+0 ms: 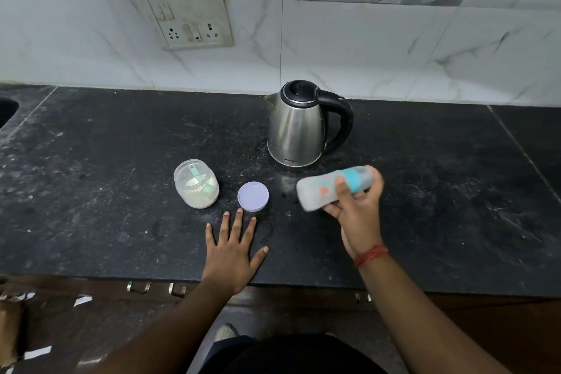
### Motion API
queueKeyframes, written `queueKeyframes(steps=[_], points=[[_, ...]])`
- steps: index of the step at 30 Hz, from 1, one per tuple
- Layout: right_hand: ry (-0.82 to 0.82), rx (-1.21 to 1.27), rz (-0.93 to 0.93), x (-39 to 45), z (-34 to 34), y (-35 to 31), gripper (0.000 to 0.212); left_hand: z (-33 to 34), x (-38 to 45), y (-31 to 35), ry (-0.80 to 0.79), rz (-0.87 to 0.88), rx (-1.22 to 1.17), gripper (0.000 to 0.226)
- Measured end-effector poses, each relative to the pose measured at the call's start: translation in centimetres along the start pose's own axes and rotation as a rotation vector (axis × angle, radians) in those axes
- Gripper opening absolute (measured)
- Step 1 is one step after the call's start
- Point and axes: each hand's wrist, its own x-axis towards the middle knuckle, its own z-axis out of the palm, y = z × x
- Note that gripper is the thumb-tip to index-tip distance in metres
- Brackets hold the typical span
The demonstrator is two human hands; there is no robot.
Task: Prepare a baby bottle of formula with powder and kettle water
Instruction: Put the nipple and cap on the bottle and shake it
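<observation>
Right hand (355, 206) grips the baby bottle (334, 187), blurred, tilted near horizontal above the dark counter (106, 161), just in front of the steel kettle (299, 128). Left hand (232, 247) lies flat, fingers spread, on the counter. Just beyond its fingertips: purple lid (253, 196), then open powder jar (196, 184) with a teal scoop (198, 178) inside.

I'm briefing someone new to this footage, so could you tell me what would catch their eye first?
First, the right hand gripping a motion-blurred baby bottle, tilted almost sideways above the dark counter, just in front of the steel kettle. Left of it, an open jar of powder with a scoop inside stands beside its lilac lid, and the left hand rests flat nearby.
</observation>
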Motion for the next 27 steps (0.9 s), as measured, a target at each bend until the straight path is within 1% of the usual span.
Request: queueKeyframes(steps=[2, 3, 5, 6, 9, 10, 11, 12, 13, 15, 16, 18, 19, 20, 22, 23, 25, 26, 27], points=[[-0.154, -0.125, 0.029, -0.1, 0.3, -0.1, 0.068, -0.1, 0.0, -0.1, -0.003, 0.0, -0.008, 0.083], [-0.171, -0.15, 0.016, -0.3, 0.2, 0.1, 0.069, -0.2, 0.0, -0.2, -0.007, 0.001, -0.011, 0.084], [-0.03, -0.046, -0.008, -0.4, -0.2, 0.0, 0.066, -0.1, 0.0, -0.1, -0.012, -0.002, 0.0, 0.085], [-0.008, -0.018, -0.006, -0.2, -0.6, 0.0, 0.064, -0.1, 0.0, 0.0, -0.014, -0.005, 0.002, 0.085], [-0.166, -0.203, 0.008, -0.5, -1.0, 0.2, 0.066, -0.1, -0.1, -0.2, -0.009, -0.004, -0.013, 0.084], [-0.132, -0.193, -0.013, -0.6, -1.1, 0.3, 0.065, -0.1, -0.1, -0.2, -0.013, -0.004, -0.01, 0.085], [-0.05, -0.139, -0.019, -0.6, -1.2, 0.4, 0.063, -0.1, -0.1, -0.2, -0.014, -0.004, -0.008, 0.085], [-0.012, -0.101, -0.013, -0.6, -1.4, 0.4, 0.061, -0.1, -0.1, -0.1, -0.013, -0.004, -0.006, 0.085], [-0.042, -0.121, 0.006, -0.6, -1.4, 0.3, 0.06, -0.2, -0.1, 0.0, -0.013, -0.003, -0.006, 0.085], [-0.2, -0.285, 0.03, -0.7, -1.3, 0.3, 0.067, -0.3, -0.1, -0.1, -0.009, -0.002, -0.015, 0.085], [-0.186, -0.287, 0.019, -0.7, -1.3, 0.4, 0.067, -0.4, -0.1, -0.2, -0.01, -0.003, -0.016, 0.085], [0.009, -0.101, 0.01, -0.7, -1.4, 0.1, 0.061, -0.3, -0.1, -0.1, -0.021, -0.006, -0.01, 0.086], [0.035, -0.022, 0.025, -0.6, -1.6, -0.1, 0.058, -0.3, -0.1, 0.0, -0.017, -0.007, -0.01, 0.086], [-0.013, -0.019, 0.058, -0.7, -1.4, -0.4, 0.057, -0.2, -0.1, 0.0, -0.011, -0.006, -0.013, 0.086], [-0.185, -0.143, 0.094, -0.9, -1.1, -0.5, 0.059, -0.2, -0.1, -0.1, -0.01, -0.006, -0.021, 0.084], [-0.168, -0.133, 0.075, -1.0, -1.0, -0.5, 0.058, -0.2, -0.1, -0.2, -0.013, -0.006, -0.02, 0.084], [-0.004, 0.021, 0.049, -0.9, -1.3, -0.9, 0.052, -0.1, -0.1, -0.1, -0.011, -0.005, -0.015, 0.084], [0.015, 0.069, 0.042, -0.7, -1.3, -1.3, 0.055, 0.0, -0.1, 0.0, -0.006, -0.003, -0.016, 0.084], [-0.004, 0.06, 0.047, -0.7, -1.2, -1.6, 0.06, -0.1, -0.1, 0.0, -0.005, -0.001, -0.019, 0.085]])
